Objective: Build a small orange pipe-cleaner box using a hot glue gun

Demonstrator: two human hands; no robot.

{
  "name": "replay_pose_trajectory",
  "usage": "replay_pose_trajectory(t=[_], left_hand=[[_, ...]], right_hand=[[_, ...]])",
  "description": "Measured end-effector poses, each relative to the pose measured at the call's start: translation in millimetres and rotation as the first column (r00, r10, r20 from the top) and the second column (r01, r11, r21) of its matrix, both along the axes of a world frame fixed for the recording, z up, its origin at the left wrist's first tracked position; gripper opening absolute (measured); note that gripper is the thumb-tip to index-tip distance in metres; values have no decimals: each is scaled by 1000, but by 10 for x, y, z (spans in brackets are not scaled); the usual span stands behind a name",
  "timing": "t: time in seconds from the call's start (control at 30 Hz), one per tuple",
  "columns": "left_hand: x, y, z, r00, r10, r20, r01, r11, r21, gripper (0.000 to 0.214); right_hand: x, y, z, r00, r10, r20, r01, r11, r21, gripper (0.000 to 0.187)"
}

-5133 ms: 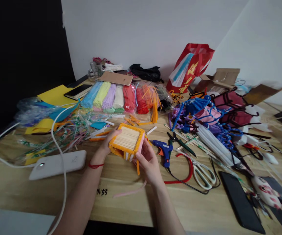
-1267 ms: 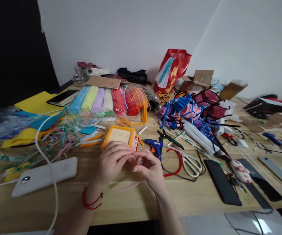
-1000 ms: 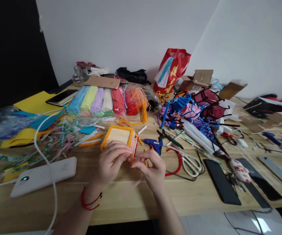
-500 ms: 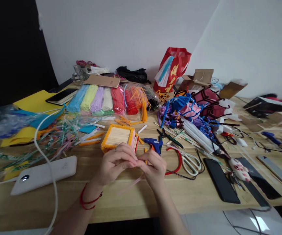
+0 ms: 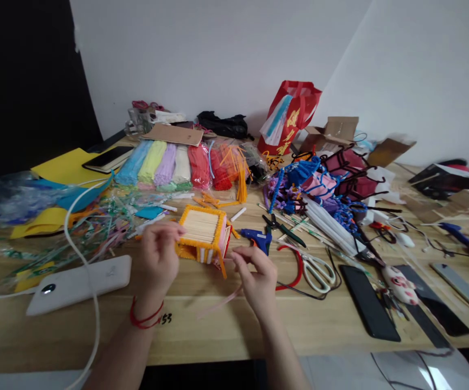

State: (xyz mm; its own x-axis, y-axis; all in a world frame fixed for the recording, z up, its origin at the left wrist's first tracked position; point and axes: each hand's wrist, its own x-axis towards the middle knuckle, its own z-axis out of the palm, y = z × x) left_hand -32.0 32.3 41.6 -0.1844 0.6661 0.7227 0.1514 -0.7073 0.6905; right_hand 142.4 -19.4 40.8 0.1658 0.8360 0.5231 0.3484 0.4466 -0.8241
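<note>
My right hand [image 5: 256, 275] is closed in a pinch on a thin pink pipe cleaner [image 5: 223, 304], which trails down to the left, slightly blurred. To its left, my left hand [image 5: 160, 259] has its fingertips drawn together; whatever may be in them is hidden. Between the two hands stands a small box-shaped model [image 5: 201, 225] of pale wooden sticks, edged in fuzzy orange, with pink and red on its right side. The left fingertips are close to its left corner, and I cannot tell whether they touch it.
A blue glue gun [image 5: 258, 238], dark-handled pliers [image 5: 285, 230] and white-handled scissors [image 5: 317, 273] lie to the right. Bagged pipe cleaners [image 5: 169, 165] fill the back. A white power bank [image 5: 79, 284] with a cable lies left, a black phone [image 5: 369, 302] right.
My hands were together in front of the model. The left hand has drawn away to the left, and the model's front shows now. The right hand stays nearly in place with the pink pipe cleaner.
</note>
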Motion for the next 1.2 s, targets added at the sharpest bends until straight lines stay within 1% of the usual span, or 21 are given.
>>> replay_pose_trajectory(t=[0.07, 0.1, 0.13, 0.2, 0.23, 0.27, 0.3, 0.33, 0.4, 0.47, 0.53, 0.6, 0.63, 0.67, 0.7, 0.77, 0.83, 0.9, 0.97, 1.07, 1.2], left_hand=[[-178, 102, -45, 968, 241, 74, -244, 969, 36, 15], [-274, 154, -74, 930, 357, 91, -361, 932, 29, 16], [-370, 203, -108, 883, 463, 70, -463, 886, -24, 17], [-540, 294, -186, 796, 594, -114, -605, 784, -139, 28], [-604, 335, -228, 761, 596, -255, -640, 753, -150, 30], [-650, 373, -271, 744, 552, -376, -632, 764, -129, 29], [-675, 406, -311, 742, 497, -450, -597, 796, -105, 23], [-679, 433, -346, 747, 462, -478, -568, 818, -97, 17], [-630, 461, -382, 757, 429, -493, -535, 840, -91, 18], [-532, 448, -364, 756, 443, -482, -537, 841, -68, 20], [-428, 394, -298, 734, 503, -457, -566, 824, -2, 25], [-347, 312, -216, 701, 549, -455, -558, 820, 129, 23], [-318, 268, -178, 688, 571, -448, -544, 814, 203, 16], [-294, 224, -146, 682, 580, -444, -513, 813, 274, 11], [-271, 182, -121, 688, 573, -445, -466, 819, 335, 16], [-218, 113, -92, 721, 489, -491, -301, 859, 413, 30], [-141, 67, -85, 728, 353, -587, -103, 903, 416, 33], [-51, 40, -92, 702, 256, -664, 23, 924, 381, 31], [27, 29, -105, 694, 218, -686, 60, 932, 357, 26], [80, 27, -119, 718, 185, -671, 65, 942, 328, 19], [65, 30, -109, 743, 135, -655, 63, 961, 270, 18]], right_hand=[[30, -23, -60, 996, -35, -83, 26, 993, -114, 14], [46, -38, -92, 991, -45, -128, 23, 985, -169, 16], [62, -55, -122, 985, -50, -166, 13, 977, -214, 18], [88, -89, -165, 977, -60, -203, 5, 965, -262, 20], [98, -104, -178, 976, -65, -210, 5, 962, -274, 20], [102, -118, -185, 973, -69, -219, 4, 959, -285, 21], [101, -128, -188, 970, -69, -232, -4, 954, -300, 22], [95, -136, -191, 968, -62, -244, -20, 946, -322, 24], [63, -144, -201, 973, -35, -230, -55, 926, -374, 28], [12, -146, -223, 986, -7, -165, -64, 907, -417, 31], [-46, -145, -255, 994, 17, -104, -62, 893, -446, 35], [-100, -145, -285, 996, 29, -79, -62, 881, -468, 39], [-122, -145, -297, 997, 32, -74, -64, 876, -478, 40], [-140, -143, -307, 997, 34, -71, -64, 872, -484, 41], [-153, -140, -314, 997, 38, -71, -68, 870, -489, 42], [-169, -132, -321, 996, 42, -83, -77, 869, -489, 42], [-175, -127, -322, 994, 48, -98, -90, 871, -484, 41], [-174, -132, -315, 993, 51, -110, -98, 873, -477, 40], [-161, -149, -300, 989, 51, -136, -110, 874, -472, 39], [-86, -175, -269, 982, 19, -189, -109, 872, -478, 40], [211, -104, -248, 958, -139, -253, 4, 883, -469, 40]])
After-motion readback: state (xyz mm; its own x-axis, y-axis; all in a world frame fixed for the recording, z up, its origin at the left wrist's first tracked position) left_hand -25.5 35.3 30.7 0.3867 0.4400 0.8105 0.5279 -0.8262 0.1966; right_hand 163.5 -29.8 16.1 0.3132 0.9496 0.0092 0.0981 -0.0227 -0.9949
